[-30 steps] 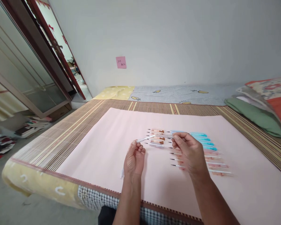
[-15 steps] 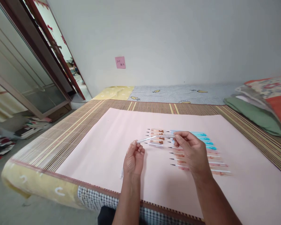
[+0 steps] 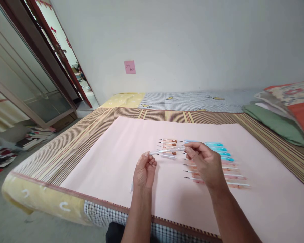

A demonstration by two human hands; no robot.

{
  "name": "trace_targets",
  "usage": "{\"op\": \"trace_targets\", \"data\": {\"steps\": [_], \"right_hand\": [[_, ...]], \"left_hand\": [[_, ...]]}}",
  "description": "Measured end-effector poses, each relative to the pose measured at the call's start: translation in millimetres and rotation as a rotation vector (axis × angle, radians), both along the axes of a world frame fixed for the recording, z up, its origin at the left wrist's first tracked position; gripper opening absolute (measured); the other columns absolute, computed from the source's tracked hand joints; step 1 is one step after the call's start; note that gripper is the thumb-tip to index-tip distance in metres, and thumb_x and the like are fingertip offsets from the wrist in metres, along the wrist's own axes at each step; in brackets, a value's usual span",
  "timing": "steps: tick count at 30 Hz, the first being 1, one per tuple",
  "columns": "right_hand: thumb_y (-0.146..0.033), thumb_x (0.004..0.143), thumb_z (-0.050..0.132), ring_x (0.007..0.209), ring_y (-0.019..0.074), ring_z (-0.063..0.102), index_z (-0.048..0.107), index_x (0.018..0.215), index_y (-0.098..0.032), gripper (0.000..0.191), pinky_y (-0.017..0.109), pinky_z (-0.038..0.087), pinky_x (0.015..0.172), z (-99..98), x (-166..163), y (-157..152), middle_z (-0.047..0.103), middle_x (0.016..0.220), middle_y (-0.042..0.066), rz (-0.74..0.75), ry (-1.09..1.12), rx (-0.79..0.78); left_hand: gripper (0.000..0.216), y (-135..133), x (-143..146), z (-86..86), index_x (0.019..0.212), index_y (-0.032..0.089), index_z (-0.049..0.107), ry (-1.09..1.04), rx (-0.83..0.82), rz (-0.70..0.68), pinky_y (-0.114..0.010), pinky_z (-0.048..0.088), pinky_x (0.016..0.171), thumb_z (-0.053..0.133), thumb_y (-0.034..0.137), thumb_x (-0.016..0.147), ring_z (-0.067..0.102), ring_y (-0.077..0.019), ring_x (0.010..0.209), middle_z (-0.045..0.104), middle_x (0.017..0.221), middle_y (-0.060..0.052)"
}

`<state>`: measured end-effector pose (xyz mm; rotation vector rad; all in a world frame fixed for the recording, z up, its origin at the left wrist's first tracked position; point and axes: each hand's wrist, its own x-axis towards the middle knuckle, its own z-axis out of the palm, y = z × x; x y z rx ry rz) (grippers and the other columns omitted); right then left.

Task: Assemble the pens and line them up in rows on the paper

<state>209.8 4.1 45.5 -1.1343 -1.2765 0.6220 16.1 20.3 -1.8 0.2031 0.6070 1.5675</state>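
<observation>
My left hand (image 3: pixel 145 170) is closed, pinching one end of a slim white pen tube (image 3: pixel 155 152) between thumb and fingertips. Opposite it, my right hand (image 3: pixel 204 162) pinches the far end of a clear pen barrel (image 3: pixel 180 149). The two parts run in one nearly level line, overlapping between the hands; how deep one sits in the other cannot be made out. Behind them lie short pen pieces with brown ends (image 3: pixel 169 140). Partly hidden by my right hand are several blue-ended pens (image 3: pixel 218 145) and several pink-toned pens (image 3: pixel 236 176) with dark tips.
A large pale pink sheet (image 3: pixel 103 162) covers much of the striped mat (image 3: pixel 58 155) on the bed. Part of a whitish object (image 3: pixel 131 188) shows beside my left wrist. Folded fabric (image 3: pixel 271 125) is piled at the right. A wall (image 3: pixel 182 47) rises behind.
My right hand has moved a little left, carrying the clear barrel further along the white tube, so the two now line up. My left hand has stayed almost still.
</observation>
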Motion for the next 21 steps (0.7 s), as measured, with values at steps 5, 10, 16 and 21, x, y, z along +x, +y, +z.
{"op": "trace_targets", "data": {"steps": [5,10,16,21], "right_hand": [[-0.041,0.087,0.072,0.069,0.0157,0.060,0.074,0.094,-0.022,0.021,0.030,0.053,0.068,-8.5,-4,1,0.069,0.080,0.002,0.068,-0.056,-0.024],[-0.043,0.085,0.073,0.066,0.0160,0.060,0.074,0.093,-0.022,0.022,0.029,0.052,0.064,-11.0,-8,2,0.065,0.071,0.000,0.150,0.022,-0.056],[-0.044,0.083,0.074,0.061,0.0169,0.062,0.074,0.091,-0.020,0.025,0.029,0.051,0.060,-8.6,-9,1,0.066,0.064,0.000,0.177,0.026,-0.097],[-0.045,0.084,0.074,0.057,0.0159,0.062,0.072,0.084,-0.020,0.025,0.028,0.051,0.058,-8.6,-12,2,0.066,0.060,0.000,0.181,0.116,-0.136]], "left_hand": [[0.033,-3,4,4.7,0.073,0.014,0.065,0.078,0.022,-0.039,-0.018,0.046,0.058,0.093,0.027,0.062,0.055,-0.0068,0.058,0.062,0.065,0.001],[0.040,-6,6,8.9,0.065,0.015,0.059,0.151,0.012,-0.052,-0.017,0.041,0.050,0.094,0.034,0.062,0.050,-0.0056,0.050,0.058,0.058,0.003],[0.033,-7,4,9.1,0.074,0.013,0.068,0.179,0.033,-0.068,-0.018,0.046,0.057,0.094,0.029,0.062,0.056,-0.0074,0.058,0.063,0.065,0.000],[0.039,-10,3,13.0,0.097,0.016,0.076,0.137,0.115,-0.068,-0.021,0.048,0.065,0.090,0.013,0.060,0.064,-0.0109,0.075,0.072,0.092,-0.004]]}}
